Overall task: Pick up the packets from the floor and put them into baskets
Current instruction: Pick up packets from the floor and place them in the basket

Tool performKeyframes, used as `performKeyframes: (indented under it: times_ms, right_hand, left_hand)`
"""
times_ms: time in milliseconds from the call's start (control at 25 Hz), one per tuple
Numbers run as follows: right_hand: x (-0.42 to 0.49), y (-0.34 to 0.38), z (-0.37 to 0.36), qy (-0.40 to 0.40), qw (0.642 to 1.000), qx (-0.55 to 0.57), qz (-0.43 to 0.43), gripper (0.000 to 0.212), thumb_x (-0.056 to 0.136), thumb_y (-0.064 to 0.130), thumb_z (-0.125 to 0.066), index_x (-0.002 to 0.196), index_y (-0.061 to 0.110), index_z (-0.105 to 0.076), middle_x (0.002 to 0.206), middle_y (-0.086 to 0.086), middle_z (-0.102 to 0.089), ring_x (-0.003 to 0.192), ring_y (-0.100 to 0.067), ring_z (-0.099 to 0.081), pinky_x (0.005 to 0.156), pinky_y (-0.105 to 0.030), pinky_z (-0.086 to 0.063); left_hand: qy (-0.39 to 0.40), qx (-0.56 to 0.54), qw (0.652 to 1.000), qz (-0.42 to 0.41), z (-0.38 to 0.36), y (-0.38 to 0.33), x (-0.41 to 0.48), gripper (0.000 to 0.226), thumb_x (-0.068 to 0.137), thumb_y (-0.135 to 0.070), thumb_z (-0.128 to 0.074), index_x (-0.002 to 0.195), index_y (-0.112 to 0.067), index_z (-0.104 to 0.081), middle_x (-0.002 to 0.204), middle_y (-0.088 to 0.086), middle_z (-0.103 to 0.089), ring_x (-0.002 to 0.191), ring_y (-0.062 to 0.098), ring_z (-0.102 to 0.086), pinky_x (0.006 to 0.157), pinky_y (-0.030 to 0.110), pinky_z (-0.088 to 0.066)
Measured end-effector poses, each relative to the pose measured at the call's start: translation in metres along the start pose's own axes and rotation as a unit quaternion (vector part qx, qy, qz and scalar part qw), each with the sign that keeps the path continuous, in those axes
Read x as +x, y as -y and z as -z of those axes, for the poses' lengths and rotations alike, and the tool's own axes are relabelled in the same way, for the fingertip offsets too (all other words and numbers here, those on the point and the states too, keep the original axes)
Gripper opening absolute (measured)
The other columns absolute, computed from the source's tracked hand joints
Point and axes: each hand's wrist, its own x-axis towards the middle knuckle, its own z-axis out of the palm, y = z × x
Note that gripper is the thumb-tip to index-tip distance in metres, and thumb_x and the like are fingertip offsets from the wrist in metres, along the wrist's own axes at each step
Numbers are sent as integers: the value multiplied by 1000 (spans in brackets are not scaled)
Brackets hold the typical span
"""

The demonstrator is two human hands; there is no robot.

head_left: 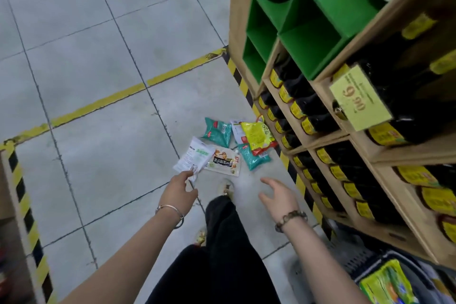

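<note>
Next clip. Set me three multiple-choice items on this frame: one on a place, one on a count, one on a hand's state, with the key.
1. Where is the dark plastic basket that holds a yellow-green packet?
A. On the top shelf.
B. Low down beside the foot of the wooden shelving.
C. Left of the yellow floor line.

2. How many teal foil packets lie on the grey tiled floor?
A. One.
B. Four.
C. Two.

3. What is the left hand doing?
A. Pinching a white packet with green print.
B. Hanging open.
C. Gripping a bottle.

Key:
1. B, the basket shows at lower right by the shelving's base.
2. C, the two teal packets lie apart in the pile.
3. A, the fingers close on the white packet's lower edge.
</note>
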Motion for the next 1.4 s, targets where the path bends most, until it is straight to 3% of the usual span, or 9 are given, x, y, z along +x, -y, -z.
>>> performKeyframes:
  times_ms: [320,520,680,920,1040,1240,1320,1400]
  right_hand:
    - [184,-21,-56,86,994,-59,-19,44,89,22,-56,132,22,-50,136,3,-51,123,-16,-49,103,-26,-37]
    - [291,-47,-141,116,992,-56,-8,43,88,23,-55,131,25,-51,134,2,-53,120,-20,-51,102,-28,-40]
    - [372,-92,-218,91,993,-76,-27,43,86,24,-57,128,24,-52,129,-1,-57,115,-23,-55,98,-34,-45]
    - [486,-148,-310,115,971,-208,8,54,84,29,-61,133,20,-41,127,-9,-52,111,-28,-54,89,-37,-46]
    - [526,-164,-340,74,959,-268,49,68,81,36,-65,138,16,-33,138,-12,-43,123,-29,-45,98,-40,-40]
    - [553,-166,-371,16,946,-325,9,80,73,50,-70,135,15,-34,134,-10,-46,124,-25,-43,109,-49,-20]
    - [557,-164,-376,7,947,-320,-21,74,70,52,-72,126,15,-43,122,-8,-55,115,-25,-50,103,-46,-25]
    - [561,-164,-374,56,950,-306,-31,63,71,54,-71,117,15,-53,116,-7,-60,106,-25,-55,94,-40,-34]
  left_hand:
    - [37,41,994,94,-57,34,159,51,82,-19,-64,131,-20,-49,133,4,-50,117,22,-52,97,30,-41]
    - [55,84,987,128,-114,85,270,54,80,-21,-67,130,-20,-49,130,6,-54,114,23,-55,92,30,-42]
    - [71,112,983,128,-177,140,370,56,79,-24,-68,131,-20,-48,128,6,-55,98,21,-58,77,24,-41]
    - [43,180,972,147,-237,231,489,71,77,-29,-73,138,-17,-39,138,13,-44,124,32,-45,101,41,-41]
    - [-18,215,965,147,-247,256,523,75,73,-31,-75,136,-20,-36,137,14,-39,124,35,-42,100,47,-39]
    - [-55,241,953,177,-249,281,549,99,58,-44,-84,136,-18,-29,133,13,-45,122,34,-44,98,47,-34]
    - [-24,209,955,208,-243,286,561,89,57,-44,-85,126,-14,-38,126,12,-52,116,33,-50,98,45,-37]
    - [15,183,961,208,-236,286,571,67,62,-42,-83,113,-13,-51,114,11,-61,99,30,-57,89,39,-44]
